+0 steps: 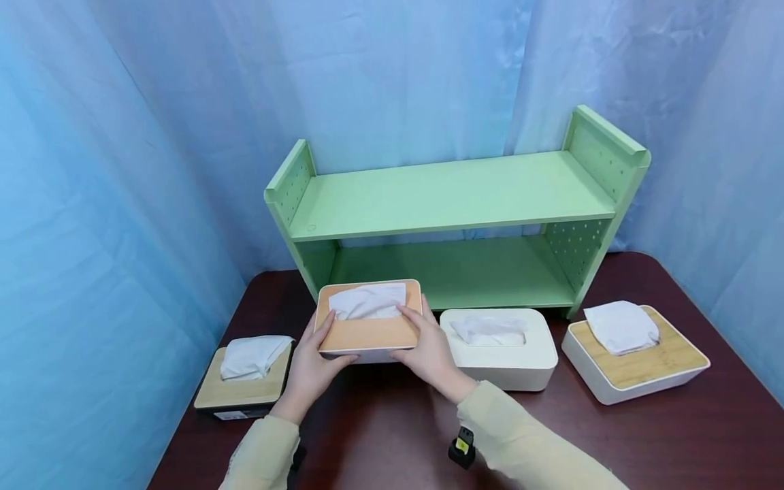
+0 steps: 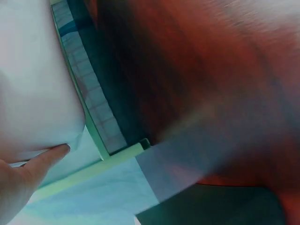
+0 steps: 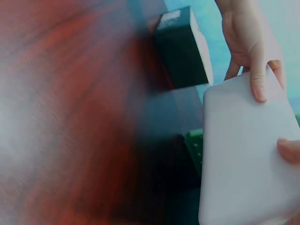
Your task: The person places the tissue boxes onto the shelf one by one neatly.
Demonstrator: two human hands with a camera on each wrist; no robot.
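Both hands hold a tissue box (image 1: 361, 337) with a tan lid and a white tissue (image 1: 370, 301) poking out of its slot. My left hand (image 1: 314, 364) grips its left end and my right hand (image 1: 431, 347) its right end, thumbs along the near side. The box is raised in front of the green shelf (image 1: 453, 194). In the right wrist view its smooth white side (image 3: 243, 150) shows, with the left thumb and a right fingertip on it. The left wrist view catches part of the same box (image 2: 37, 79) and a finger at its edge.
A white tissue box (image 1: 514, 378) stands right of the hands, and a wood-topped one (image 1: 667, 364) farther right. At the left is a black tissue box with a pale wood lid (image 1: 254, 391). All rest on the dark red table (image 1: 380, 435); blue curtains (image 1: 416, 75) hang behind.
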